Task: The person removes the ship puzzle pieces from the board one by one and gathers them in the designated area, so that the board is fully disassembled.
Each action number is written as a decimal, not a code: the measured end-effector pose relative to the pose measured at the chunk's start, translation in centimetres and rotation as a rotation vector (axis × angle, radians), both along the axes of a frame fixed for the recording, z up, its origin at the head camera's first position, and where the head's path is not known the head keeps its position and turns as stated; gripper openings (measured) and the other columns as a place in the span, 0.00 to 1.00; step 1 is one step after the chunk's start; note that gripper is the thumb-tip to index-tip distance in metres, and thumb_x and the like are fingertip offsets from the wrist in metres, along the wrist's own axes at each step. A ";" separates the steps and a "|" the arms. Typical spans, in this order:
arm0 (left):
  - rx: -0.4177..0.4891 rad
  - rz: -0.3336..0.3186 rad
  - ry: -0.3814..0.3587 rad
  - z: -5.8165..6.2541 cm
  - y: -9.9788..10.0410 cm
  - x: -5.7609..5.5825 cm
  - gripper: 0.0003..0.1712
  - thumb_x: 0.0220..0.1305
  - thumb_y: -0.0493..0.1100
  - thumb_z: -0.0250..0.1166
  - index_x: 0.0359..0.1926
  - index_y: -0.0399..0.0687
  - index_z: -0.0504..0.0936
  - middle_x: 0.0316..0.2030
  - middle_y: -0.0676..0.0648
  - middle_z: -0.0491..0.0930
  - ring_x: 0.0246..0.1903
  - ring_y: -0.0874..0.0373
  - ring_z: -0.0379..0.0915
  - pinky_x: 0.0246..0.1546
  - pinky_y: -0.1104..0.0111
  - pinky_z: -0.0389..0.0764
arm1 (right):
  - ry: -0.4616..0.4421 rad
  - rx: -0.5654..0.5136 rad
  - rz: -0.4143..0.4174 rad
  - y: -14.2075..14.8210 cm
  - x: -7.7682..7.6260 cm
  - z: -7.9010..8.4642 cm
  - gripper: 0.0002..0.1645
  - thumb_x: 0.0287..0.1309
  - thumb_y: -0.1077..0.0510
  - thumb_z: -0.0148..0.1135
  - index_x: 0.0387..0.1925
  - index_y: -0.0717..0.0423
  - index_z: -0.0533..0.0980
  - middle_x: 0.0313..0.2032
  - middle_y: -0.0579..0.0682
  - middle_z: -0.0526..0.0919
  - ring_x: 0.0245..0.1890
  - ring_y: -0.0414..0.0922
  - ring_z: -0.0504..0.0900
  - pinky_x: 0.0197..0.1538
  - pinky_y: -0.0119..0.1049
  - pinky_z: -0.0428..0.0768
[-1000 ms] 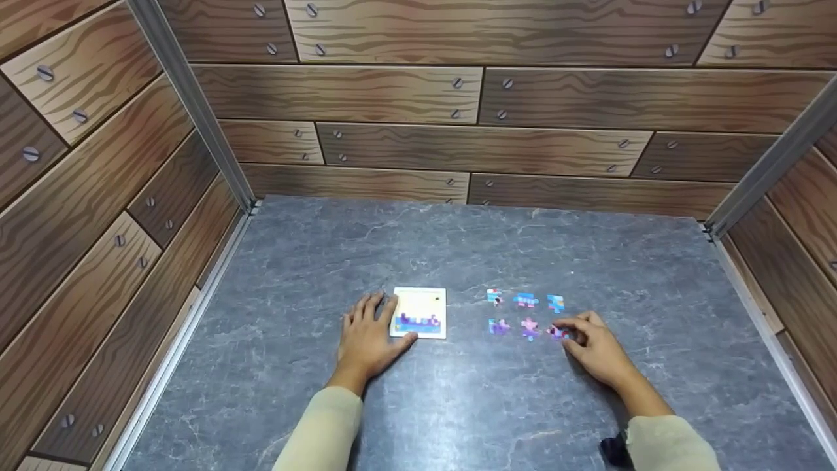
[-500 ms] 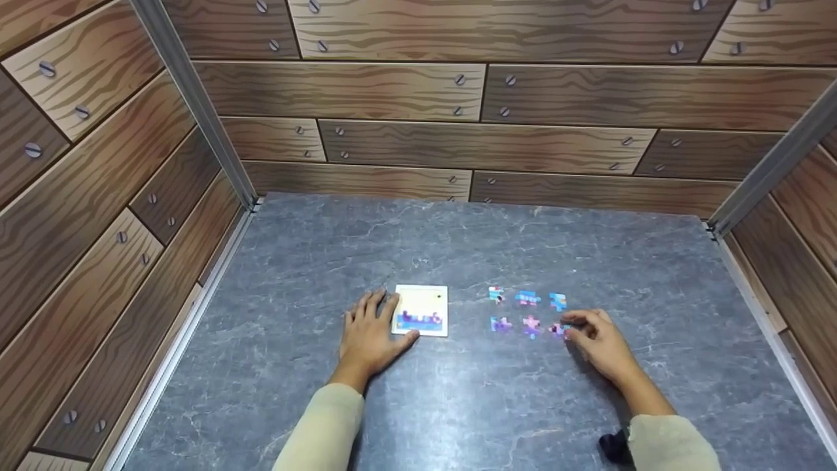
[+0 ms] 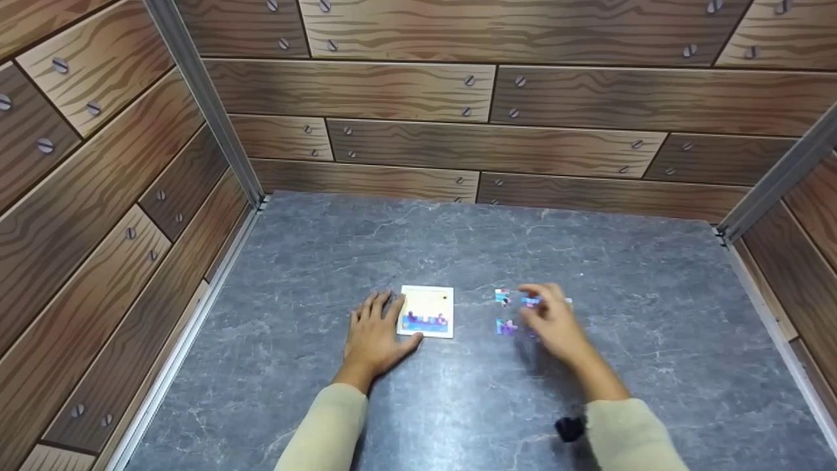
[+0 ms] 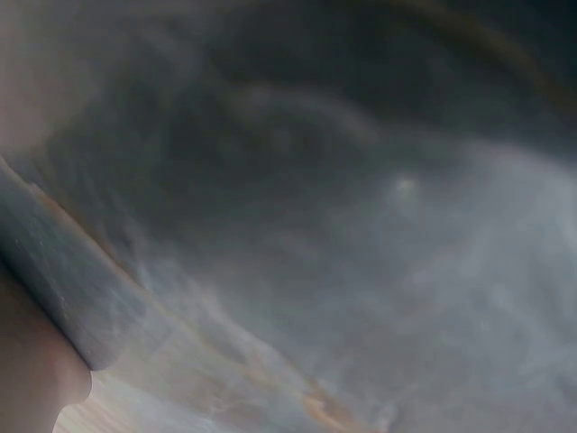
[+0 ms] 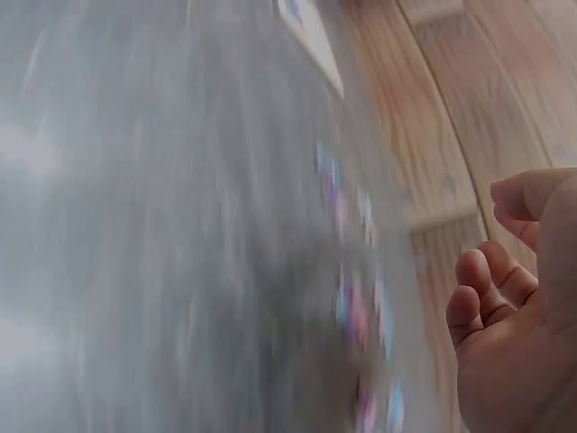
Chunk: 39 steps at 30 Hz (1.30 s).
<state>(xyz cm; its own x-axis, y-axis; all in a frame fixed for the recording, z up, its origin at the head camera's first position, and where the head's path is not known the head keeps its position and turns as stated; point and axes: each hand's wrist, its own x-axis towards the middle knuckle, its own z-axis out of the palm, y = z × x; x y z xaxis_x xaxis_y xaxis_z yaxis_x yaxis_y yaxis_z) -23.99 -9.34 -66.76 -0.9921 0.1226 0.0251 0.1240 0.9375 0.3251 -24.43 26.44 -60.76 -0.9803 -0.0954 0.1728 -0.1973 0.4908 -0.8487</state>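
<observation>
Overall, the wood-patterned walls (image 3: 405,85) and the grey tabletop (image 3: 654,360) sit a little differently in the head view, a drift of the camera; the real change is in the right hand (image 3: 552,324); it has left the lower right piece (image 5: 365,406) and swung across towards the board, now hanging over the middle of the loose pieces; its index finger and thumb stand apart, with the upper middle piece (image 3: 530,301) showing beyond the gap, and the other fingers curl loosely. As far as the smeared right wrist view allows, three pairs of pieces lie on the table, so the hand appears to carry none.

The left hand (image 3: 376,333) has stayed put, fingers extended and side by side, thumb spread out; index finger and thumb rest against the left edge and near corner of the pale square board (image 3: 425,299), which lies flat and keeps its place beside that hand. Between board and right hand, the upper left piece (image 3: 501,297) and lower left piece (image 3: 505,327) remain uncovered; the upper right piece (image 3: 568,301) just peeks out behind the knuckles; for the work in hand, I judge the shift a change of position only, with all six pieces still off the board.
</observation>
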 end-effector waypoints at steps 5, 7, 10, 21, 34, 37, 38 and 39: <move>-0.009 -0.001 -0.006 0.1 0.0 -0.1 0.56 0.64 0.84 0.57 0.85 0.67 0.62 0.84 0.47 0.59 0.85 0.41 0.51 0.80 0.34 0.60 | 0.014 0.022 0.085 -5.5 -0.7 0.2 0.25 0.64 0.70 0.67 0.62 0.58 0.82 0.54 0.63 0.80 0.39 0.39 0.76 0.47 0.30 0.77; -0.016 0.003 -0.007 0.0 0.0 -0.1 0.55 0.64 0.84 0.56 0.85 0.67 0.62 0.85 0.47 0.59 0.86 0.41 0.51 0.80 0.34 0.59 | 0.016 0.050 0.120 -7.7 -1.0 -0.1 0.24 0.65 0.69 0.67 0.61 0.56 0.83 0.53 0.62 0.81 0.40 0.39 0.76 0.47 0.31 0.77; -0.026 0.008 -0.011 -0.1 0.0 -0.1 0.54 0.65 0.83 0.56 0.85 0.67 0.62 0.85 0.47 0.60 0.86 0.41 0.51 0.80 0.34 0.59 | 0.014 0.094 0.174 -10.5 -1.6 -0.8 0.21 0.66 0.69 0.67 0.60 0.55 0.83 0.53 0.60 0.82 0.37 0.38 0.76 0.44 0.30 0.77; -0.033 0.009 -0.002 -0.2 -0.2 -0.1 0.53 0.65 0.83 0.56 0.84 0.67 0.63 0.84 0.47 0.60 0.85 0.41 0.52 0.78 0.31 0.60 | -0.023 0.112 0.243 -15.2 -2.2 -2.2 0.17 0.71 0.68 0.65 0.58 0.56 0.84 0.48 0.57 0.80 0.41 0.39 0.78 0.47 0.32 0.79; -0.035 -0.006 0.042 -0.5 0.1 -0.3 0.52 0.64 0.82 0.57 0.83 0.67 0.65 0.83 0.47 0.62 0.84 0.41 0.55 0.77 0.35 0.64 | -0.055 0.173 0.265 -16.5 -2.4 -3.5 0.21 0.69 0.70 0.65 0.61 0.59 0.83 0.47 0.54 0.78 0.39 0.39 0.74 0.45 0.31 0.75; -0.030 -0.001 0.038 -0.4 0.0 -0.3 0.52 0.64 0.82 0.57 0.83 0.68 0.65 0.84 0.47 0.62 0.84 0.41 0.54 0.78 0.34 0.63 | -0.049 0.191 0.273 -16.6 -2.4 -3.5 0.22 0.68 0.70 0.65 0.62 0.58 0.84 0.49 0.54 0.78 0.44 0.43 0.77 0.50 0.35 0.77; -0.028 0.000 0.035 -0.4 -0.1 -0.2 0.52 0.64 0.82 0.57 0.83 0.68 0.65 0.84 0.47 0.62 0.84 0.41 0.54 0.78 0.34 0.63 | -0.045 0.198 0.278 -16.7 -2.4 -3.6 0.23 0.68 0.70 0.65 0.62 0.58 0.84 0.50 0.54 0.79 0.46 0.44 0.78 0.53 0.38 0.78; -0.027 0.002 0.031 -0.4 -0.1 -0.2 0.52 0.64 0.82 0.57 0.83 0.68 0.65 0.84 0.47 0.61 0.84 0.41 0.54 0.78 0.34 0.63 | -0.039 0.208 0.281 -16.8 -2.4 -3.6 0.23 0.67 0.70 0.65 0.62 0.58 0.84 0.50 0.54 0.80 0.48 0.46 0.78 0.55 0.41 0.78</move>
